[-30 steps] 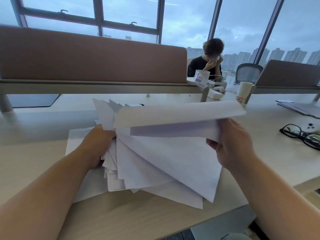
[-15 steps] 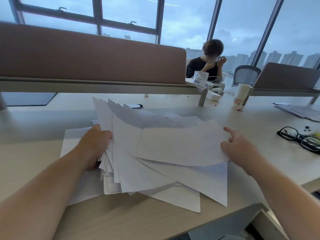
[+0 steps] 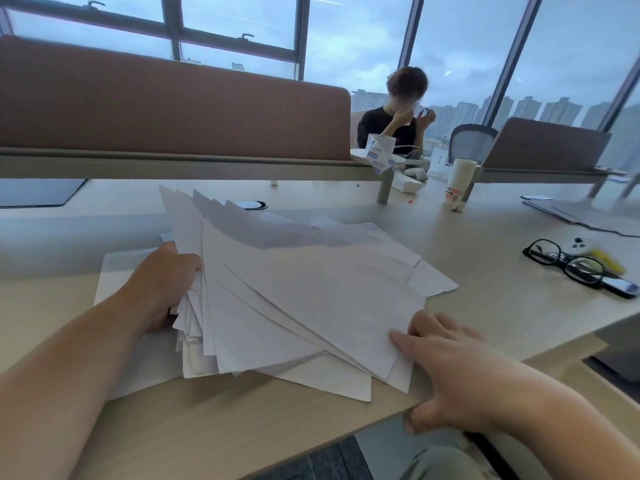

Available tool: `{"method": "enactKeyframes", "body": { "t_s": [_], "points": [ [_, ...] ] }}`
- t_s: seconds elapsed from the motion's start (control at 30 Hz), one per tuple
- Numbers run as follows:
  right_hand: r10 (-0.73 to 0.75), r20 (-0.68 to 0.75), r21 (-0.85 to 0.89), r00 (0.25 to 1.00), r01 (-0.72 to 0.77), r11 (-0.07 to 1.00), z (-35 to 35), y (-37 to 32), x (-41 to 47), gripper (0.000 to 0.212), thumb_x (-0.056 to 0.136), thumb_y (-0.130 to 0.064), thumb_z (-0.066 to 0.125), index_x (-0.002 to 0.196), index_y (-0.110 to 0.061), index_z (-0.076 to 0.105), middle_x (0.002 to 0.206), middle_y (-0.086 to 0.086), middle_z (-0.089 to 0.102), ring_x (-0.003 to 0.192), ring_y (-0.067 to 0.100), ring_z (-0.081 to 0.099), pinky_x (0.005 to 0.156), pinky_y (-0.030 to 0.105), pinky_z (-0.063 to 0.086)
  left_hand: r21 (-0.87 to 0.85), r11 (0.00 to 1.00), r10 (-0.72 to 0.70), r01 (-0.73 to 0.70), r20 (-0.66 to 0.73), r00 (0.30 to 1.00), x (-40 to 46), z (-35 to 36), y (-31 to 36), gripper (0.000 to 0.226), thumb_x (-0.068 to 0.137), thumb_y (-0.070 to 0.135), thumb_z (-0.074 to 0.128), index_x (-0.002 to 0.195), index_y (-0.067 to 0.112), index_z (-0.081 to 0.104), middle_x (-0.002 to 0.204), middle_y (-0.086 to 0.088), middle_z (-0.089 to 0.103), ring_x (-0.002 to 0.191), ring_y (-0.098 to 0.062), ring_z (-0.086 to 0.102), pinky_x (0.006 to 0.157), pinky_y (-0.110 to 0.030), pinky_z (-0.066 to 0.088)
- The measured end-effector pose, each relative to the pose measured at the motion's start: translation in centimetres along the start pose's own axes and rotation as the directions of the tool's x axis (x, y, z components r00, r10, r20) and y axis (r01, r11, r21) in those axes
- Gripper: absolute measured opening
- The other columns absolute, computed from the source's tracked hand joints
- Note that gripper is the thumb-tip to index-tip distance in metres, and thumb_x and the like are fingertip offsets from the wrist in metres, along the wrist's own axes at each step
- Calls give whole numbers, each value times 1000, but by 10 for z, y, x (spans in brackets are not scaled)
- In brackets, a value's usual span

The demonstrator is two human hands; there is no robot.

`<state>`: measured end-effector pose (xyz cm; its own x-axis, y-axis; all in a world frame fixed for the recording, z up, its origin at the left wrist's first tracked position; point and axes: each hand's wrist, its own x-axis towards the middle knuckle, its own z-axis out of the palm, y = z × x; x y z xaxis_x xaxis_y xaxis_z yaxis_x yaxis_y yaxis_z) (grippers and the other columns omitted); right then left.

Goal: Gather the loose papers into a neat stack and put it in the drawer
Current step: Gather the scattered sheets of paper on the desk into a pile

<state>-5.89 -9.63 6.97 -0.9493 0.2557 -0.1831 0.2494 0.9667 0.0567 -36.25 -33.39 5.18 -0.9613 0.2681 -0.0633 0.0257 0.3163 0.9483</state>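
The papers [image 3: 294,299] lie fanned on the worktop [image 3: 467,237], pivoting at the left, long edges splaying toward the near right. The left hand [image 3: 166,282] clamps the fan's left end. The right hand [image 3: 450,368], fingers spread, presses the near-right corners beside the worktop's near edge; bare worktop stretches right toward the glasses [image 3: 568,265].

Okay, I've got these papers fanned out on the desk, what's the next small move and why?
Probably sweep the right hand leftward to close the fan. The papers splay out from the left hand, which pins their left edges, with corners pointing every way, so they are not yet a stack.
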Motion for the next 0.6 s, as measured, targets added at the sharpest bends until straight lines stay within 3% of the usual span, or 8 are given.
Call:
{"method": "enactKeyframes", "body": {
  "t_s": [0.1, 0.13, 0.17, 0.23, 0.3, 0.4, 0.5, 0.6],
  "points": [
    [-106, -106, 56, 989, 112, 992, 15, 1, -1, 93, 69, -73, 68, 150, -35, 41, 148, -17, 27, 148, 10, 15, 122, 29, 24, 20, 1000, 7, -7, -7, 1000, -2, 1, -1, 13, 95, 2, 49, 86, 7, 57, 81, -17, 62, 70, -33, 58, 63, -36, 40],
    [-134, -154, 64, 979, 146, 987, 19, 1, -3, 84, 69, -71, 69, 144, -36, 50, 152, -17, 31, 151, 10, 20, 121, 28, 25, 24, 1000, 5, -5, -8, 1000, -3, 1, -1, 11, 94, 3, 50, 87, 7, 57, 82, -17, 63, 71, -33, 58, 64, -37, 40],
    [-176, -221, 66, 959, 195, 979, 24, 1, -3, 72, 69, -69, 70, 132, -36, 61, 149, -18, 42, 146, 9, 37, 117, 26, 34, 24, 1000, 7, -7, -17, 1000, -3, -1, -1, 8, 93, 5, 51, 88, 7, 57, 83, -18, 63, 72, -34, 58, 66, -38, 41],
    [-216, -348, 96, 912, 264, 960, 32, 1, -7, 42, 72, -63, 71, 104, -35, 72, 128, -23, 61, 112, 6, 66, 92, 21, 55, 39, 999, 14, -13, -26, 1000, -5, -2, 0, 4, 89, 10, 54, 87, 8, 57, 83, -18, 64, 74, -35, 59, 69, -40, 41],
    [-218, -429, 136, 877, 301, 944, 37, 2, -8, 27, 85, -57, 65, 88, -31, 69, 112, -23, 66, 89, 3, 68, 72, 26, 58, 42, 999, 7, -6, -37, 999, -4, -2, 0, 6, 87, 12, 55, 84, 7, 54, 82, -18, 61, 71, -34, 57, 65, -39, 40],
    [-108, -509, 292, 854, 289, 912, 37, 0, 1, 39, 98, -56, 51, 75, -25, 50, 81, -17, 58, 69, 6, 56, 62, 33, 49, -9, 1000, -30, 30, -22, 999, -3, -4, -1, 15, 80, 16, 58, 91, 6, 57, 86, -19, 64, 72, -35, 60, 65, -38, 42],
    [145, -537, 529, 831, 198, 825, 34, -13, 26, 32, 101, -46, 53, 79, -23, 47, 74, -15, 56, 66, 7, 51, 60, 26, 37, -21, 998, -54, 54, -15, 998, 18, -7, -20, 42, 60, 26, 62, 98, 8, 61, 97, -25, 68, 84, -44, 69, 70, -48, 48],
    [214, -541, 604, 813, 199, 771, 29, -38, 55, 29, 102, -38, 53, 77, -25, 47, 67, -13, 54, 66, 7, 51, 63, 33, 41, -52, 996, -72, 70, -30, 997, 28, -8, -28, 41, 67, 27, 59, 103, 9, 63, 103, -26, 72, 92, -50, 72, 76, -58, 55]
  ]
}}
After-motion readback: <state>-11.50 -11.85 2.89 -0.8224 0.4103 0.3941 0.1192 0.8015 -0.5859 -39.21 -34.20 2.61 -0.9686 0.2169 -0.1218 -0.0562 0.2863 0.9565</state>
